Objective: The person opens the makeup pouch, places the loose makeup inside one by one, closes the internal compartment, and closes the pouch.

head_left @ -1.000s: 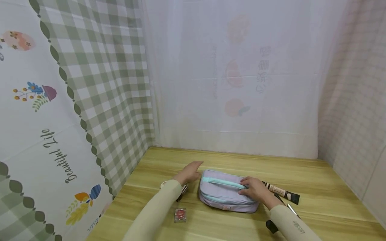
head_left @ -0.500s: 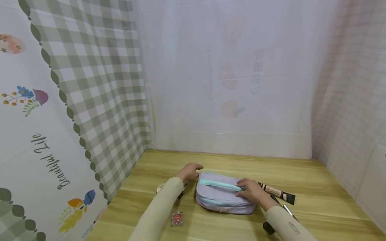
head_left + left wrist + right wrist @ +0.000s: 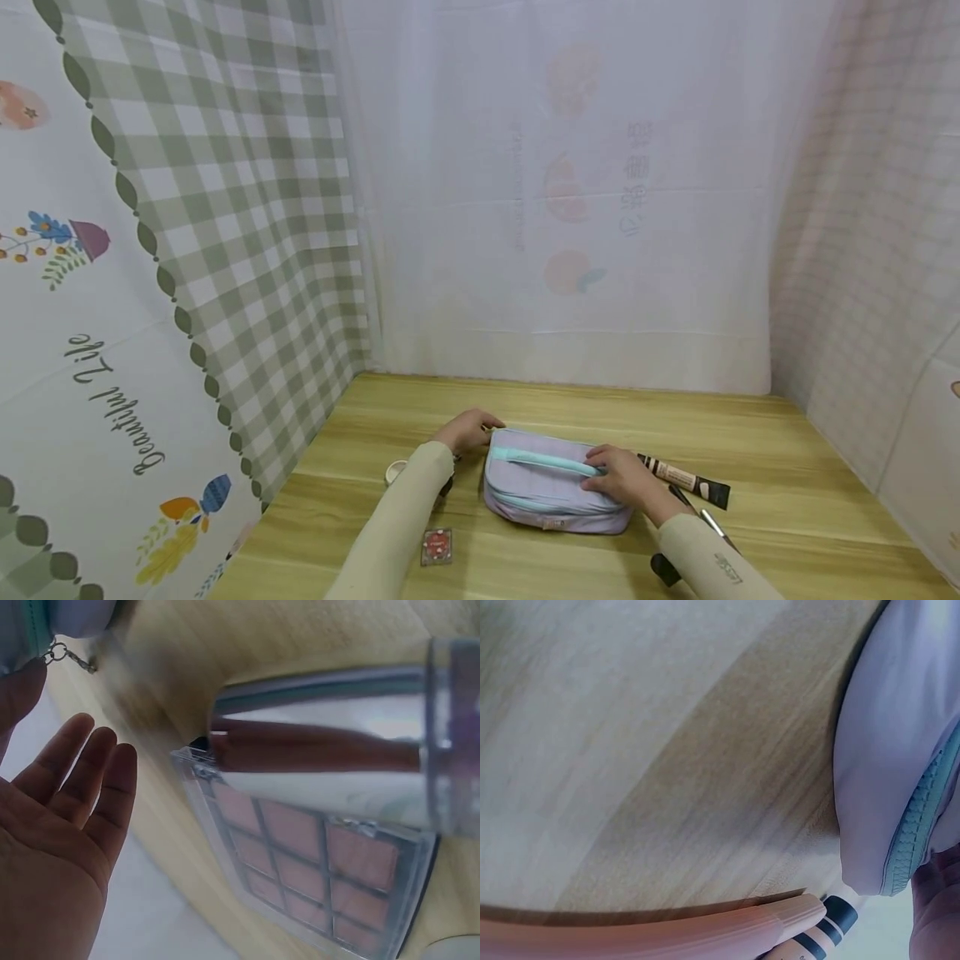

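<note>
A lilac cosmetic bag (image 3: 547, 483) with a mint carry handle (image 3: 545, 461) and mint zip lies on the table, zipped along the front. My left hand (image 3: 462, 432) reaches to its back left corner. In the left wrist view a fingertip of that hand (image 3: 64, 862) is right at the zip beside a small metal zipper pull (image 3: 72, 657), while several other fingers stretch out straight. My right hand (image 3: 628, 477) holds the bag's right end, thumb in front and fingers over the top by the handle's end. Its fingers (image 3: 937, 919) lie against the zip edge.
Left of the bag lie a red square compact (image 3: 437, 547), a round white item (image 3: 395, 472), a clear-lidded makeup palette (image 3: 304, 862) and a silver cylinder (image 3: 322, 742). A black-capped cream tube (image 3: 681, 477) and makeup brushes (image 3: 715, 523) lie right of it. Curtains surround the table.
My left hand has come down and closer to the bag's back left corner, its fingertips now right at it. The right hand stays on the bag. The head view has shifted slightly.
</note>
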Tool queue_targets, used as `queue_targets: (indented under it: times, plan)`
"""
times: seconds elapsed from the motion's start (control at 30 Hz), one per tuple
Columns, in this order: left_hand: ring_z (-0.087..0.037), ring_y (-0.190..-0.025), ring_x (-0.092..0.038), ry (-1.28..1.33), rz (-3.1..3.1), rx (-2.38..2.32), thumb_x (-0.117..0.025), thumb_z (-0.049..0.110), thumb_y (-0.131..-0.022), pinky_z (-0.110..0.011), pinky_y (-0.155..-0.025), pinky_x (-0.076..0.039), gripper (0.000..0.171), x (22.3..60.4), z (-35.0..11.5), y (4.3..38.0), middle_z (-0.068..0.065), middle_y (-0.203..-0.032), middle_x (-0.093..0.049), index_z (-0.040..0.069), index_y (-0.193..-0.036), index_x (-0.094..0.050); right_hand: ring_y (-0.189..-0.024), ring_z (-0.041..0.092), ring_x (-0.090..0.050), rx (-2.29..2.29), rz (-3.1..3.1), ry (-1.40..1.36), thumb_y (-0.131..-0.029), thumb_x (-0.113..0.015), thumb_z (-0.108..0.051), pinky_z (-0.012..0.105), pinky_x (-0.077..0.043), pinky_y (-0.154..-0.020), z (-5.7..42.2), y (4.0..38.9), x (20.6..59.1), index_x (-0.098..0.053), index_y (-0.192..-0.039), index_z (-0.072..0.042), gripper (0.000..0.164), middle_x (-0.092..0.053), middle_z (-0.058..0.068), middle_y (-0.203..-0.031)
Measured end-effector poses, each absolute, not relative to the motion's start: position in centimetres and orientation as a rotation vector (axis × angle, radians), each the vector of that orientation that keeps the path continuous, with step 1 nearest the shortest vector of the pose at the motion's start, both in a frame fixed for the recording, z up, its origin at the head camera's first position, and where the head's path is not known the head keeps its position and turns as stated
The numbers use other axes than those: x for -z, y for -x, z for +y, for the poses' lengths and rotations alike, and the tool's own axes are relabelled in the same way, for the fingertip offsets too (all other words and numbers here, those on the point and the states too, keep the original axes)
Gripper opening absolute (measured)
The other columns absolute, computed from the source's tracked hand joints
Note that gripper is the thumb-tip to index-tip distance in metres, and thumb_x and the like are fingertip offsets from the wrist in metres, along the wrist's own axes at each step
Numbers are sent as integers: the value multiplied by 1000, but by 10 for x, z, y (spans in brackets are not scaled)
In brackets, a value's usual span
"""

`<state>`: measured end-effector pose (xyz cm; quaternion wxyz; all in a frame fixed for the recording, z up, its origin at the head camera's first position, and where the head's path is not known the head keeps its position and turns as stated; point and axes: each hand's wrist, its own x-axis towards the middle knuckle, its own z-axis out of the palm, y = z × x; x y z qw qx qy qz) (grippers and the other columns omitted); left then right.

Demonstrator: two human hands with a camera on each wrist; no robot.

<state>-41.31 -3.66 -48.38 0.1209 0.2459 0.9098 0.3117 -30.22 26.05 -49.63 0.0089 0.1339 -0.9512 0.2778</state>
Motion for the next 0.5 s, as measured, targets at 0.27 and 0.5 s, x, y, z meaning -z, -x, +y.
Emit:
queue_targets:
  times: [0.27, 0.5]
  plan:
    - [-24, -112, -60, -793, 2672, -844, -61, 13, -99, -42, -97, -48, 23, 489, -39, 415, -5, -117, -69, 13, -117, -74, -115, 40, -58, -848, -2973, -419, -81, -83, -21, 54, -46, -96, 259, 303, 497, -76, -104, -3, 30, -65, 12, -120]
    - [-31, -122, -56, -742, 2668, -833, -61, 10, -97, -47, -102, -45, 28, 490, -36, 414, -10, -126, -65, 13, -122, -72, -115, 41, -58, -818, -2982, -422, -81, -83, -21, 55, -46, -95, 260, 303, 496, -76, -105, -2, 32, -65, 12, -120]
